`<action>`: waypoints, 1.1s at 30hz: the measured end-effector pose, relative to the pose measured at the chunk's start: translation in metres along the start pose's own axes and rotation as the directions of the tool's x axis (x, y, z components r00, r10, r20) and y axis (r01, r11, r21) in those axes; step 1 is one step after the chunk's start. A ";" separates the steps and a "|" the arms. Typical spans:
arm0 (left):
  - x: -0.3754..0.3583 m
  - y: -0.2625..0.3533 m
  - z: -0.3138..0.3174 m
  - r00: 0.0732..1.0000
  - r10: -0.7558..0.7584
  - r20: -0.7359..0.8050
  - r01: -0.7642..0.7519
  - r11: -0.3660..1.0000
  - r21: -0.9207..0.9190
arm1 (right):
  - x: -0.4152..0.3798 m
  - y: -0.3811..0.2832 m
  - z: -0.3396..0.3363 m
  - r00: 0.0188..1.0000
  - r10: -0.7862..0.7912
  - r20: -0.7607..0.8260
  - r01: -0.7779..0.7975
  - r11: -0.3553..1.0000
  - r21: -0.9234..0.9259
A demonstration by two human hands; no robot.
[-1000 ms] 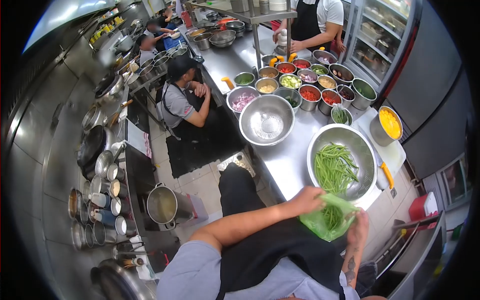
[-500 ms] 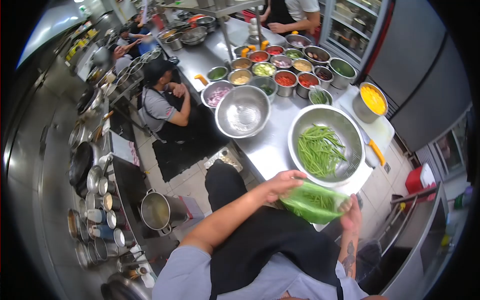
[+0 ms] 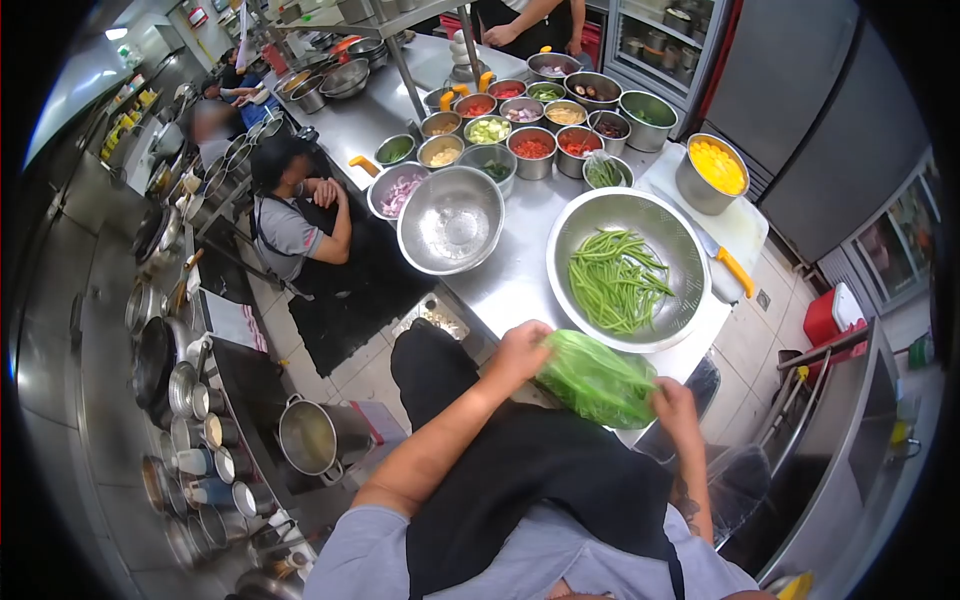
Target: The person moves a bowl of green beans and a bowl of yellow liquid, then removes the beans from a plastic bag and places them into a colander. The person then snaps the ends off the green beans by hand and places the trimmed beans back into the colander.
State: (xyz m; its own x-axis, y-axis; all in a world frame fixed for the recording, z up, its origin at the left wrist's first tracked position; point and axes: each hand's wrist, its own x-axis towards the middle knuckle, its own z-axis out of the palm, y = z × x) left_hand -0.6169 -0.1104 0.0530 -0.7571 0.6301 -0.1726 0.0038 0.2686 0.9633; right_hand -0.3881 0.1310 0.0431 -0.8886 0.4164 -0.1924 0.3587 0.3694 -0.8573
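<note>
A green plastic bag (image 3: 597, 380) is stretched between my two hands at the near edge of the table. My left hand (image 3: 522, 352) is closed on its left end, and my right hand (image 3: 674, 406) grips its right end. Just beyond the bag, a large perforated metal bowl (image 3: 690, 262) holds long green beans (image 3: 617, 282). An empty metal bowl (image 3: 452, 222) stands to its left. To its right, a knife with an orange handle (image 3: 735, 272) lies on a white board (image 3: 752, 222).
Several metal containers of chopped vegetables (image 3: 531, 150) stand behind the bowls. A pot of yellow pieces (image 3: 717, 172) is at the right. A person with folded arms (image 3: 298, 215) is left of the table; another person (image 3: 520, 25) stands behind it. A large pot (image 3: 310, 437) is lower left.
The bag now looks flatter, and the beans seen through it before no longer show. My hands have moved a little left in view. The whole scene has shifted left as the camera turned.
</note>
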 end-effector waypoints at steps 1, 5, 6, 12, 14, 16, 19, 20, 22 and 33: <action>0.002 -0.001 0.006 0.996 -0.079 0.052 0.093 0.916 -0.391 | 0.000 0.001 0.001 0.995 0.104 -0.005 -0.102 0.978 0.180; 0.005 0.010 0.016 0.952 -0.217 0.214 0.295 0.476 -0.829 | 0.004 -0.024 -0.003 0.942 0.328 0.069 -0.134 0.180 0.975; 0.007 0.007 0.016 0.952 -0.213 0.220 0.298 0.477 -0.827 | 0.007 -0.002 -0.006 0.942 0.329 0.061 -0.126 0.180 0.976; 0.013 -0.001 0.018 0.901 -0.319 0.296 0.407 0.379 -0.831 | 0.015 0.046 -0.009 0.947 0.303 0.108 -0.109 -0.012 0.994; 0.017 0.011 0.013 0.921 -0.290 0.260 0.389 0.664 -0.639 | 0.012 0.030 -0.005 0.925 0.377 0.038 -0.131 0.223 0.966; 0.011 0.007 0.018 0.955 -0.151 0.254 0.255 0.855 -0.452 | 0.015 0.015 -0.001 0.904 0.425 -0.047 -0.163 0.445 0.881; 0.010 -0.019 0.031 0.949 0.252 0.191 -0.243 0.968 -0.068 | 0.017 -0.002 0.000 0.847 -0.138 -0.513 0.069 0.986 -0.152; 0.014 -0.026 0.031 0.948 0.255 0.188 -0.247 0.967 -0.069 | 0.016 -0.015 -0.002 0.847 -0.143 -0.513 0.073 0.985 -0.155; 0.019 -0.022 0.030 0.932 0.194 0.305 -0.226 0.971 0.074 | 0.008 -0.089 0.000 0.765 -0.462 -0.449 0.346 0.882 -0.319; 0.026 0.011 0.026 0.951 -0.163 0.261 0.203 0.970 -0.137 | -0.004 -0.066 0.007 0.955 -0.076 0.288 0.206 0.866 -0.455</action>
State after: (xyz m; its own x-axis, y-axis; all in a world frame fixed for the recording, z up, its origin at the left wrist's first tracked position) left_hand -0.6200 -0.0722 0.0542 -0.5502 0.7462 -0.3748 -0.2395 0.2890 0.9269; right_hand -0.4105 0.0994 0.0973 -0.9579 0.1305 -0.2557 0.2575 0.7840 -0.5648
